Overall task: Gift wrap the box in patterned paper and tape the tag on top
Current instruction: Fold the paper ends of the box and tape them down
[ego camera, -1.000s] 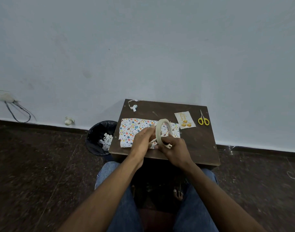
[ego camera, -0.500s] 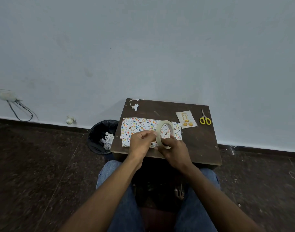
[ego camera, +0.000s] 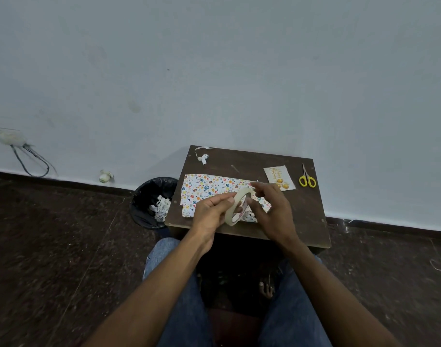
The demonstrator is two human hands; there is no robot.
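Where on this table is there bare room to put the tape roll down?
Bare wood lies between the paper and the back edge, right of the scraps, and along the table's right side below the scissors. The front middle is crowded by both hands.

The tag (ego camera: 279, 177) has gold writing on it, but it is too small to read. The tape roll (ego camera: 239, 206) has red print inside, too blurry to read.

Left hand (ego camera: 211, 214), right hand (ego camera: 272, 209): fingers curled
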